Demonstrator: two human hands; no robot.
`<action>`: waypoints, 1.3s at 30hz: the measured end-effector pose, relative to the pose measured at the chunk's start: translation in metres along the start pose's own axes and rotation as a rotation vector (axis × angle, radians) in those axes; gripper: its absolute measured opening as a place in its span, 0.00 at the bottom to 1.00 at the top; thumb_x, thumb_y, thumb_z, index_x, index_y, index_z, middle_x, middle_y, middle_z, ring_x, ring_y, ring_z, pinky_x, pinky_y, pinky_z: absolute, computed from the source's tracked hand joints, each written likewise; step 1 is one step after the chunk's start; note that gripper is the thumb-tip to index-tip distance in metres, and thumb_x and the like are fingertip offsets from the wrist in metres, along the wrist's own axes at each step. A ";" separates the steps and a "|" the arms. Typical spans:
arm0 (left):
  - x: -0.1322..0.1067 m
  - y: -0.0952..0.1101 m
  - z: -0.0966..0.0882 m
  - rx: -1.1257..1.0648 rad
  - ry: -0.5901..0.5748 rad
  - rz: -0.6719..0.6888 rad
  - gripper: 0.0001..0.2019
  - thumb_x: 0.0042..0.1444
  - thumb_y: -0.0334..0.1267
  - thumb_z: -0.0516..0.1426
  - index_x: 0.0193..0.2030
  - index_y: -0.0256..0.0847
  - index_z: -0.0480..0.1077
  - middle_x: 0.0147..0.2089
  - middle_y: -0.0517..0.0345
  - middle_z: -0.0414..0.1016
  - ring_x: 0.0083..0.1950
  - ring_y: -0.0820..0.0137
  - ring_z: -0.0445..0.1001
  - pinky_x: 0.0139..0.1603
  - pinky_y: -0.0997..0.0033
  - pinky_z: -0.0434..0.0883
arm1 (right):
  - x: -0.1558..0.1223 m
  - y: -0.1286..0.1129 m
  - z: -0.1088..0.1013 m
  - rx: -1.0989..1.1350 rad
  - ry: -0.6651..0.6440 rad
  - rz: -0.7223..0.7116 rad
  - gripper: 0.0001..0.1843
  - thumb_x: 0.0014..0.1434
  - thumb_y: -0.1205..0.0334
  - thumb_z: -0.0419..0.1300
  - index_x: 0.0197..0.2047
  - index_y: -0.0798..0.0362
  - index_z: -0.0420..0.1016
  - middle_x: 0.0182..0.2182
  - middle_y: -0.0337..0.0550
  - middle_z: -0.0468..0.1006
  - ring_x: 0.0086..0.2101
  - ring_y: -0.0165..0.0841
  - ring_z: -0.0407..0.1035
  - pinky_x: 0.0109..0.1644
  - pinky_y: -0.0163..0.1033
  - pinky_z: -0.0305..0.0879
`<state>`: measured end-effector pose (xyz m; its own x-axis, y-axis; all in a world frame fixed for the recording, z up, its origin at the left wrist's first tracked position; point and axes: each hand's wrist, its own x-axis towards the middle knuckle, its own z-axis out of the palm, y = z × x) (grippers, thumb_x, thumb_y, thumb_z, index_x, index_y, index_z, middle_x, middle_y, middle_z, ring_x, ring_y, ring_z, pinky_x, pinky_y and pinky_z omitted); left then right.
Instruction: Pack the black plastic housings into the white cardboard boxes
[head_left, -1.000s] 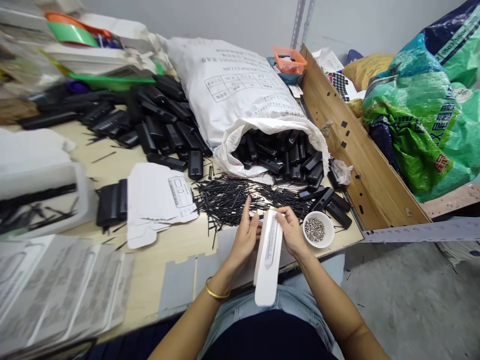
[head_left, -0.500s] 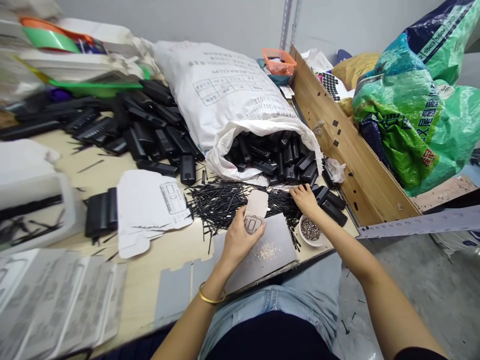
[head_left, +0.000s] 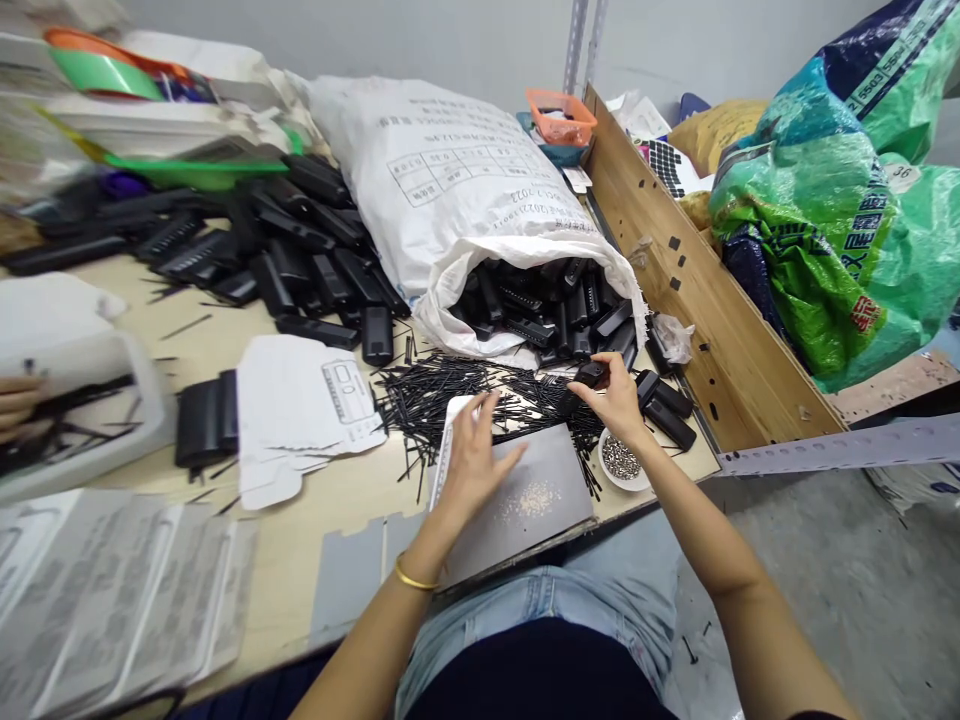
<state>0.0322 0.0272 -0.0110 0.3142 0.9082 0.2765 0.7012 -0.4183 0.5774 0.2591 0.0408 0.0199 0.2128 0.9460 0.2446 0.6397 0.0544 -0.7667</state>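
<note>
Currently, the right hand (head_left: pixel 619 402) grips a black case (head_left: pixel 591 374) just beyond the white bowl (head_left: pixel 634 485); the left hand (head_left: pixel 471 462), fingers spread, is left of the bowl, beside a white card (head_left: pixel 454 407).

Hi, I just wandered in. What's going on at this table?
A person is working bare-handed. The right hand holds a small black case above the thin black sticks. The left hand is spread open over a grey sheet, next to a white card; whether it touches the card is unclear. A white sack lies open, with more black cases in its mouth. Another person's hand shows at the left edge, by a white tub.
</note>
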 end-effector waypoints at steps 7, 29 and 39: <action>0.000 0.031 0.020 -0.374 0.046 0.050 0.22 0.54 0.33 0.57 0.57 0.46 0.65 0.52 0.49 0.64 0.55 0.60 0.66 0.57 0.56 0.66 | -0.047 0.001 -0.003 0.640 -0.235 0.493 0.21 0.52 0.41 0.58 0.29 0.49 0.58 0.17 0.30 0.67 0.16 0.28 0.65 0.18 0.33 0.61; 0.011 0.064 0.018 -1.719 0.054 -0.954 0.07 0.58 0.31 0.56 0.44 0.35 0.68 0.44 0.46 0.77 0.48 0.61 0.77 0.50 0.59 0.74 | -0.094 0.062 -0.028 -0.498 -0.216 0.147 0.10 0.61 0.69 0.49 0.33 0.53 0.71 0.34 0.47 0.75 0.38 0.36 0.67 0.44 0.38 0.59; 0.012 0.069 0.022 -1.724 0.112 -0.918 0.09 0.57 0.30 0.57 0.45 0.41 0.67 0.47 0.52 0.76 0.50 0.66 0.76 0.54 0.58 0.72 | -0.099 0.065 -0.024 -0.481 -0.266 0.154 0.10 0.58 0.70 0.50 0.30 0.53 0.71 0.32 0.48 0.74 0.38 0.38 0.66 0.43 0.40 0.60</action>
<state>0.0981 0.0091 0.0151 0.1942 0.8463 -0.4960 -0.6923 0.4765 0.5420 0.2973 -0.0575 -0.0396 0.1769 0.9827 -0.0543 0.8934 -0.1834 -0.4102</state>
